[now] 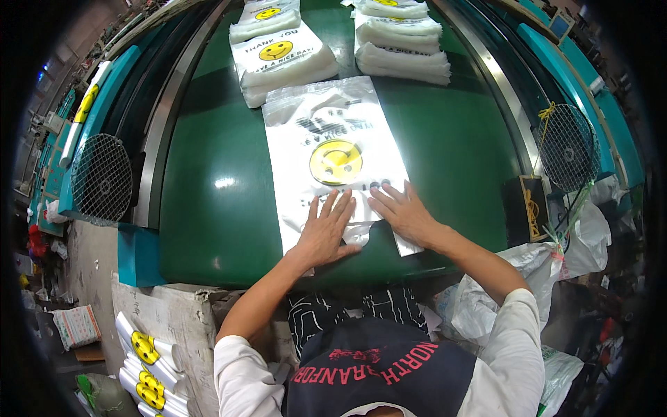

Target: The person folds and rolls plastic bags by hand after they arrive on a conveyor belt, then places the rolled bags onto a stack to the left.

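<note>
A white plastic T-shirt bag (297, 135) lies flat on the green conveyor belt (458, 156) before me. Its yellow smiley print and dark lettering are upside down from my side, and its handle end points towards me. My left hand (328, 227) rests palm down on the left part of the handle end, fingers spread. On the right, my right hand (404, 213) presses flat near the edge, fingers also apart. Neither hand grips anything. Whether one bag or a thin stack lies under them, I cannot tell.
Stacked printed bags sit farther up the belt in a left pile (292, 57) and a right pile (404, 57). Metal rails flank the belt. A left fan (102, 179) and a right fan (569, 147) stand beside it. Folded bags (148, 359) lie at lower left.
</note>
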`<action>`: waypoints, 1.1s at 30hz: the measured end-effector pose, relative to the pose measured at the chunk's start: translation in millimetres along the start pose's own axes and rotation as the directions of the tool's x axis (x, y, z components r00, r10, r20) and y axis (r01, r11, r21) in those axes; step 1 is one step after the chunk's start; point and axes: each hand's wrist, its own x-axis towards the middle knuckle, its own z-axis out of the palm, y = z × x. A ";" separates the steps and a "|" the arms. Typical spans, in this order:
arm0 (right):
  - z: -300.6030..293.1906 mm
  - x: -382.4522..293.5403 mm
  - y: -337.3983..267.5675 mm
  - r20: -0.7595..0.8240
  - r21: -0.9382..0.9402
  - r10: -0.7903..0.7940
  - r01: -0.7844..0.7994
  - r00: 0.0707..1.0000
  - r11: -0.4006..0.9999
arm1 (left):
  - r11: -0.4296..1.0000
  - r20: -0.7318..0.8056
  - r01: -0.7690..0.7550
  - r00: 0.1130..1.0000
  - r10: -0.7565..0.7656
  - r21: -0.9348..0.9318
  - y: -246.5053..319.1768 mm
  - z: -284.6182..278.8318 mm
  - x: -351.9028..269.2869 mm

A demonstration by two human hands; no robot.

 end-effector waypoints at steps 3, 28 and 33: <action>19.7 14.9 23.9 -0.042 0.264 0.151 -0.135 0.988 0.955 | 0.979 0.052 0.043 0.998 -0.033 -0.198 -19.8 -16.1 8.5; 8.3 15.0 82.6 0.022 0.583 0.388 -0.326 0.922 0.744 | 0.971 0.000 0.227 0.974 -0.228 0.074 -15.8 1.0 19.3; 20.4 -18.4 63.6 -0.197 0.160 -0.009 0.041 0.980 0.986 | 0.983 -0.044 -0.040 0.999 0.032 -0.181 1.9 -1.4 10.3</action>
